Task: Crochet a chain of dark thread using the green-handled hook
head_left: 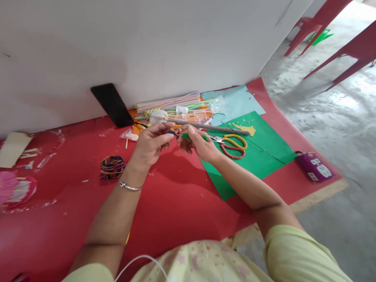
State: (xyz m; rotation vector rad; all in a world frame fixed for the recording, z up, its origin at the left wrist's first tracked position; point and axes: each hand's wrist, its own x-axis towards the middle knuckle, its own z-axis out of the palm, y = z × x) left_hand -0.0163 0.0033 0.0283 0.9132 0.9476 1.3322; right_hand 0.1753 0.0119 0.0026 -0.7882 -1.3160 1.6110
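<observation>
Over the smooth red sheet (177, 199), left hand (148, 145) pinches small multicoloured yarn piece (177, 132), fingertips together; right hand (201, 147), fingers curled closed, grips slim green-handled tool (185, 136) just beside it.

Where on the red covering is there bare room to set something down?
Two nearly bare patches of red covering: between left forearm and green sheet, and below the yarn bundle. Crowded: around straws and packets beyond the left hand and right hand.

Faces a pale, scuffed wall (172, 43); opens at right onto grey floor (360, 122), red chairs (362, 44) and bright glare (356, 15).
</observation>
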